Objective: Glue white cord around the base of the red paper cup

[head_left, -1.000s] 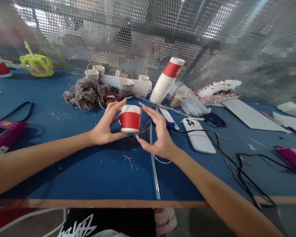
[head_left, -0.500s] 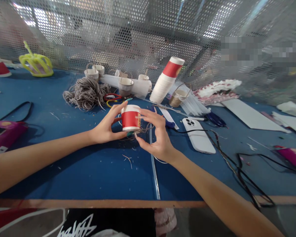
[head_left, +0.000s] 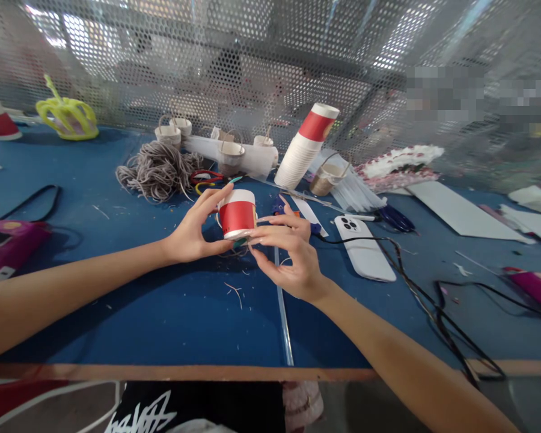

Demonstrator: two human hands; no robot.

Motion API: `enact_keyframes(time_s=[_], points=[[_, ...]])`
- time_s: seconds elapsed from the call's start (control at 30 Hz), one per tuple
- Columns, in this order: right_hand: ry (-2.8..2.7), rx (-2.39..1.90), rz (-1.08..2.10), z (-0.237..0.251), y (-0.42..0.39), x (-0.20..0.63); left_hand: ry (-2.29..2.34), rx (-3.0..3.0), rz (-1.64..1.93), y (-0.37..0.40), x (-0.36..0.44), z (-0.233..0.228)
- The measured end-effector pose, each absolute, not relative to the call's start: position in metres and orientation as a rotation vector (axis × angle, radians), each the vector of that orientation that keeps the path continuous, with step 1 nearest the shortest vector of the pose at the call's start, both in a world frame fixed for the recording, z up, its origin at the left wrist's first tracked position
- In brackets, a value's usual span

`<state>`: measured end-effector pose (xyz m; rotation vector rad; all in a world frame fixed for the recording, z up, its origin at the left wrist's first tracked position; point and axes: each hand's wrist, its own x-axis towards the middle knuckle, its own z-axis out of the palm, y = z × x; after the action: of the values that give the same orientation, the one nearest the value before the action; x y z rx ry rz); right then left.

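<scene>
Paper cup [head_left: 237, 215], nearer you than the cup stack [head_left: 293, 157], is clamped in your left hand [head_left: 190, 233]; whether your right hand [head_left: 293, 260] has its fingers closed on anything, I can't tell. Its side is uncovered; the wrapped cup [head_left: 322, 183] right of the stack looks finished.

Yarn [head_left: 157, 172] lies behind-left of the cup [head_left: 237, 216], the phone [head_left: 365, 251] right.

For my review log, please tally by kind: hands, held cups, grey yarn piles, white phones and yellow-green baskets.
Hands, left hand and right hand: 2
Held cup: 1
Grey yarn pile: 1
White phone: 1
Yellow-green basket: 1
Total: 6
</scene>
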<state>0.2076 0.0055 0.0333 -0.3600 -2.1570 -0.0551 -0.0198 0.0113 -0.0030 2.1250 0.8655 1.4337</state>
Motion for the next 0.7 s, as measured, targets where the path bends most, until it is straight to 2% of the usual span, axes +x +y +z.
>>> enact_keyframes(time_s=[0.7], points=[[-2.011, -0.407, -0.160, 0.0318, 0.0072, 0.2086, 0.805, 1.850, 1.362, 0.0101, -0.0190, -0.0069]])
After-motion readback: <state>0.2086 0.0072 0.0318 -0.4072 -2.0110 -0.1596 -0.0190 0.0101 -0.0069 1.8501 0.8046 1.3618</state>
